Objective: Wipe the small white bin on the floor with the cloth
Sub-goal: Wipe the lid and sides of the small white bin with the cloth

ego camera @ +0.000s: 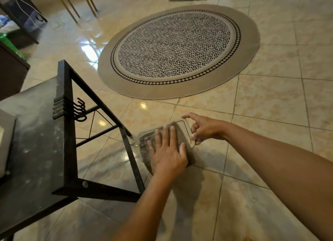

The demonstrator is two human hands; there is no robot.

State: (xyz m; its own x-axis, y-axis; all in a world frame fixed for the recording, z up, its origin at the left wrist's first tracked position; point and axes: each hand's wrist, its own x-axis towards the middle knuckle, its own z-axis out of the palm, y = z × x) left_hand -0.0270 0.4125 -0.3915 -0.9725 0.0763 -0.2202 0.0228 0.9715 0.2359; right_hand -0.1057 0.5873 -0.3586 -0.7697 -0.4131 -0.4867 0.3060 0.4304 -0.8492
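The small white bin (188,130) stands on the tiled floor just right of the black table leg; only its lid rim and far right corner show. A grey cloth (144,143), blurred, lies over the lid and hangs down the bin's near side. My left hand (167,152) lies flat on the cloth with fingers spread, pressing it onto the lid. My right hand (203,128) pinches the bin's right rim between thumb and fingers.
A black metal-framed table (66,125) with hooks on its edge stands close on the left. A round patterned rug (178,51) lies beyond the bin. Gold chair legs (72,6) and dark furniture (12,67) stand at the far left. Glossy tiles (270,114) spread to the right.
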